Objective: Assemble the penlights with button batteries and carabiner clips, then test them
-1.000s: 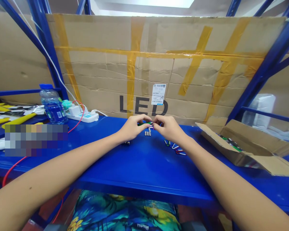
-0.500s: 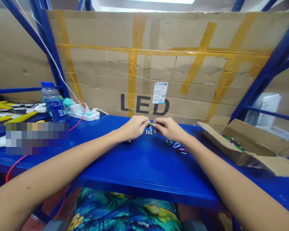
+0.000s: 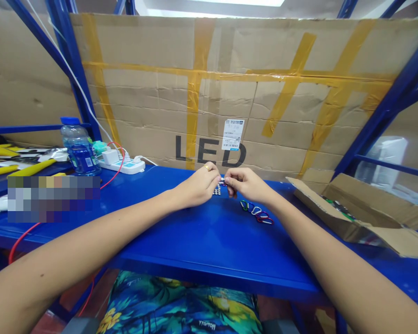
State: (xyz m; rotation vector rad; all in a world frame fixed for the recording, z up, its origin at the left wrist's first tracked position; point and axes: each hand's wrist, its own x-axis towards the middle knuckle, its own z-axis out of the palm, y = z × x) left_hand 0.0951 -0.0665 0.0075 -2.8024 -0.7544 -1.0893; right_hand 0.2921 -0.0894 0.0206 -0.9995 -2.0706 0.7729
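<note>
Over the middle of the blue table, my left hand [image 3: 204,185] and my right hand [image 3: 245,183] meet, both with closed fingertips. Between them is a small metal tube [image 3: 223,180], whose silver end shows; the fingers hide the rest. Just below lie several shiny silver button cells [image 3: 217,189] in short rows, partly behind my left hand. To the near side of my right hand, several small carabiners [image 3: 256,211] in green, blue, silver and red lie in a slanting row.
An open cardboard box [image 3: 355,208] with small parts stands at right. At left are a water bottle [image 3: 78,146], a white power strip [image 3: 125,164], a red cable [image 3: 24,239] and yellow-handled tools [image 3: 31,169]. A large cardboard sheet [image 3: 153,102] closes off the back.
My left hand has moved slightly right and turned, covering the tube's green part and some of the button cells. The silver end now shows between the fingers. My right hand has barely moved.
</note>
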